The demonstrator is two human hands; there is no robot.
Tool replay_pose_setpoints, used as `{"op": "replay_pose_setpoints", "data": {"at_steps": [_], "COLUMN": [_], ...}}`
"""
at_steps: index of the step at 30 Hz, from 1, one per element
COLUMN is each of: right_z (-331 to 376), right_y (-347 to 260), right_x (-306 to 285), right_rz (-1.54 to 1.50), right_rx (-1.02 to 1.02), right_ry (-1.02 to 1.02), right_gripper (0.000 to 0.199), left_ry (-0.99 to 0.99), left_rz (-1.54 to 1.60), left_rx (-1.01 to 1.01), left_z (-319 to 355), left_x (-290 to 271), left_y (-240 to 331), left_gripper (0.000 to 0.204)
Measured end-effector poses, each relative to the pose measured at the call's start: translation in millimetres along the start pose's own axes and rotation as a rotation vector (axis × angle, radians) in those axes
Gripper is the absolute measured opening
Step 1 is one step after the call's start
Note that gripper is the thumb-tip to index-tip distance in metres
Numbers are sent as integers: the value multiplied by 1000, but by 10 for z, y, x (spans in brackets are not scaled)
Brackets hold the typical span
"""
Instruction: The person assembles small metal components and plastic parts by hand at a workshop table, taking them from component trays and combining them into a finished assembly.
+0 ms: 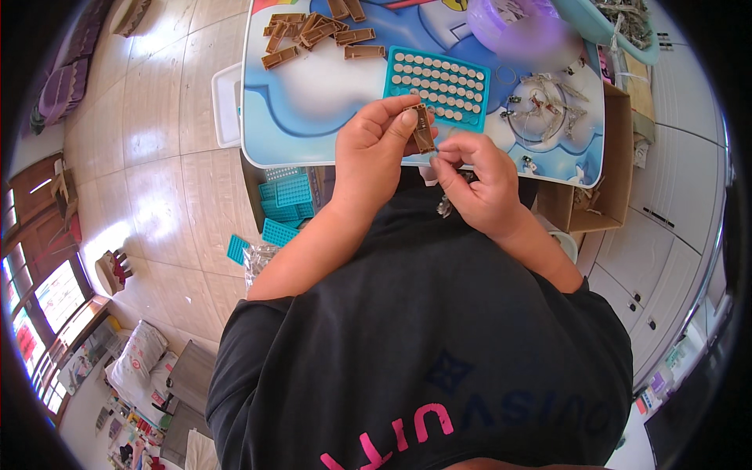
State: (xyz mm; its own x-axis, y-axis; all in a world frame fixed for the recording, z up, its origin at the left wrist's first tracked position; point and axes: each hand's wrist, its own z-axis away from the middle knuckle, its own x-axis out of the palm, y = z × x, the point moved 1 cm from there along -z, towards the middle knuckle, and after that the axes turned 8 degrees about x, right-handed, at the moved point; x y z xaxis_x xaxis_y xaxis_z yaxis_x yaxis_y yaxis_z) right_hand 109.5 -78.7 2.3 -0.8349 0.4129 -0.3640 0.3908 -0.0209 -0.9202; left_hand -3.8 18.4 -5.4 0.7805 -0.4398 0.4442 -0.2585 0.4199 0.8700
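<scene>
My left hand (368, 157) grips a small brown rectangular plastic casing (424, 135) above the near edge of the table, its thumb pressed on the upper part. The casing's hollow side, with small parts inside, is turned up. Close to its lower end, my right hand (487, 184) is closed in a pinch; what lies between the fingertips is too small to make out. Below those fingers hangs a small dark and silvery part (445, 207). Just beyond my hands lies a teal tray (466, 125) holding rows of pale round discs.
More brown casings (317, 33) are heaped at the far left of the table (329, 110). Wired parts (548, 106) lie at the right, near a purple bowl (501, 27) and a light-blue basin (654, 51). Teal trays (294, 190) fill a box below; a cardboard box (619, 172) stands right.
</scene>
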Motion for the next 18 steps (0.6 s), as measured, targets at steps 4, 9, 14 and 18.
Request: {"op": "replay_pose_setpoints", "data": {"at_steps": [4,9,14,18], "right_z": [-22,-50,-35,-13], "right_y": [71,0,-20,-19], "right_x": [23,-27,-25,26], "right_rz": [-88,66,246,245], "right_rx": [63,10,-100,-94], "right_ry": [-28,-107,-111,-116], "right_gripper": [21,19,17,14], "left_ry": [13,17,20,45], "left_rz": [-10,-55,-229,-148], "left_rx": [-11,-20,-4,-68], "left_z": [-22,-9,42,116], "left_x": [21,31,14,-4], "left_y": [24,58,26,-11], "left_gripper": [24,24,25,23]}}
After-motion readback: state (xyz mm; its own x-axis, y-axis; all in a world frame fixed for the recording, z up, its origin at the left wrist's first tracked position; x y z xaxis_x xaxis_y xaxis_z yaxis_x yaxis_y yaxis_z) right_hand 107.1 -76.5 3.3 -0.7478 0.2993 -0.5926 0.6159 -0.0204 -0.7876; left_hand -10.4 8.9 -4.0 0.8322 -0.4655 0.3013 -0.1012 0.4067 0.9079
